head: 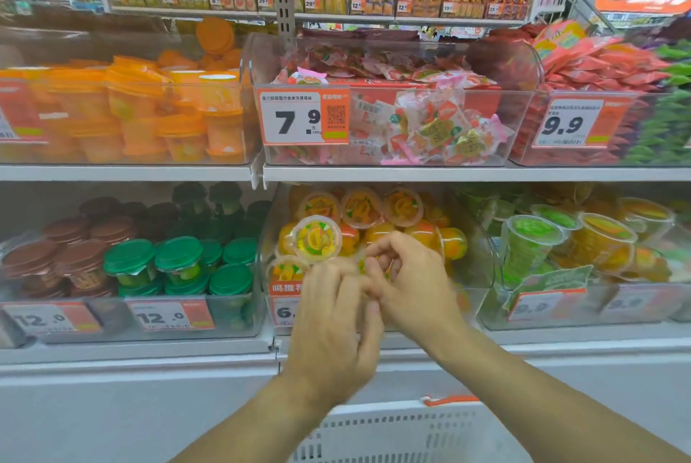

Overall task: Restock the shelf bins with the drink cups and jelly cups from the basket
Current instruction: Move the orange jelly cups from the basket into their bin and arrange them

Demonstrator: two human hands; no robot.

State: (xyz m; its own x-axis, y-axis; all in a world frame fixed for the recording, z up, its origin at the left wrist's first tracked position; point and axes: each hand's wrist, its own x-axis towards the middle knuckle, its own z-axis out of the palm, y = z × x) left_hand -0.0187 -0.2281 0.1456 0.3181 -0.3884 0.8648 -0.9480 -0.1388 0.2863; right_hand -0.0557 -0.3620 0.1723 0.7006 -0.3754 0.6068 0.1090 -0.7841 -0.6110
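1. While both hands meet at the front of the lower middle bin, the step in hand looks like placing jelly cups into that bin [482, 260], the clear one holding orange fruit jelly cups on the lower shelf.
2. Far left, the brown-lidded cups [78, 257] and green-lidded cups [179, 257] sit in their own bin, untouched, well apart from the action.
3. Next along, the left hand [332, 328] reaches up over the bin's price tag [286, 307], its fingers [329, 275] curled at the bin's front lip; motion blur hides whether they pinch anything, so I cannot tell.
4. Just above that hand, one jelly cup [318, 238] lies tilted, lid facing out, resting on the pile and close to the left fingertips but not clearly touched.
5. Moving right, the right hand [407, 283] has its fingers [385, 244] bent inward, seeming to pinch something small and yellow-green between the two hands; it is mostly hidden, likely another jelly cup.
6. My read: the next move calls for easing that piece over the lip and letting go so it settles without toppling the stacked cups.
7. Down at the bottom right, the white basket [392, 432] waits below the shelf; its contents are out of view.
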